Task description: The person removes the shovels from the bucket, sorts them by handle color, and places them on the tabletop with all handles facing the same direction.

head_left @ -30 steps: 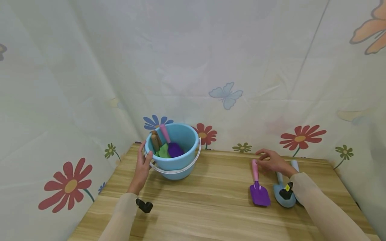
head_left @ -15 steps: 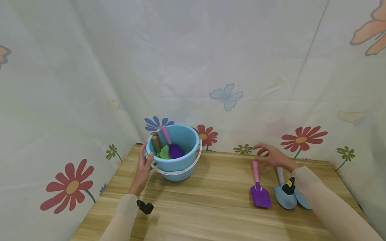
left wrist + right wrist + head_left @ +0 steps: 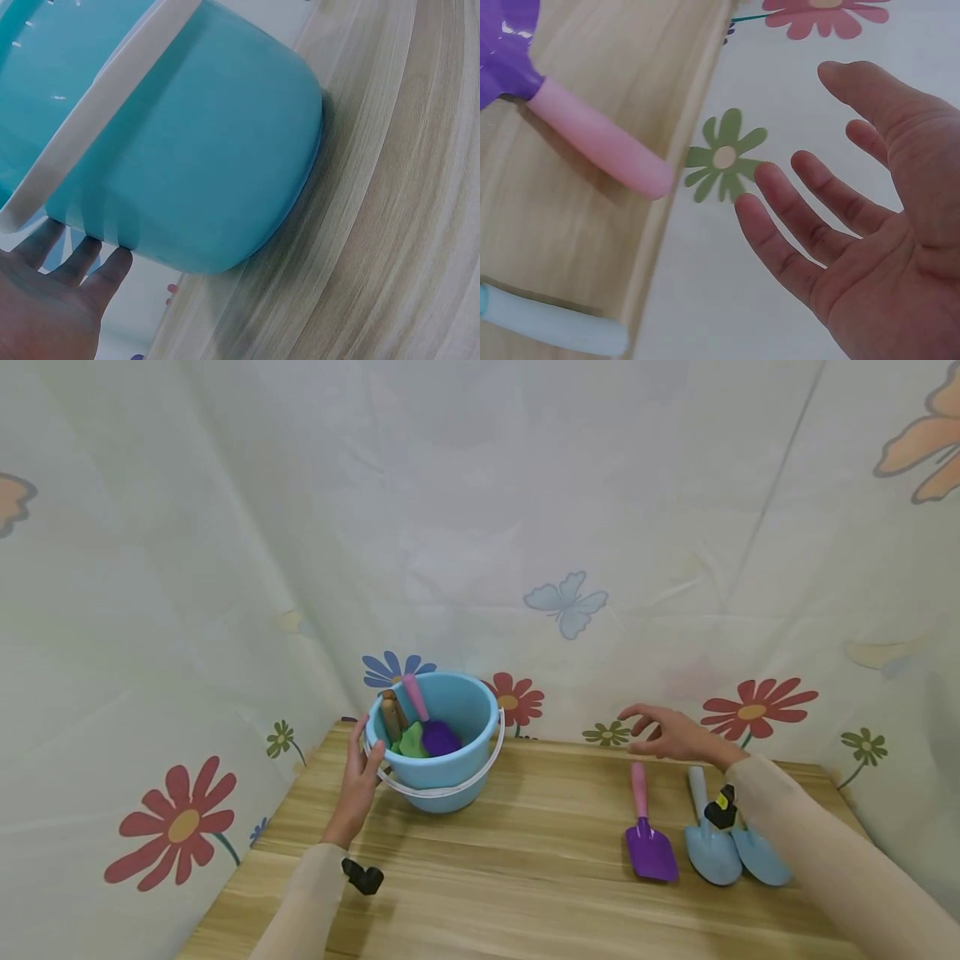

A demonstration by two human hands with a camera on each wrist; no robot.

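Observation:
My left hand rests against the left side of a light blue bucket, its fingertips touching the wall in the left wrist view. Inside the bucket lie a small purple shovel with a pink handle, a green piece and brown stick-like pieces. Over at the right, my right hand hovers with spread fingers and holds nothing. Below it on the table is another purple shovel, its pink handle pointing to the wall. Two blue shovels lie beside it, a nearer one and one partly under the sleeve.
The wooden table meets a flower-printed curtain at its back edge. The bucket's white handle hangs down in front. A small black device is worn on the left wrist and another on the right.
My right hand has lifted away from the purple shovel's handle, and its fingers have spread. The shovel stays on the table. My left hand keeps its place on the bucket.

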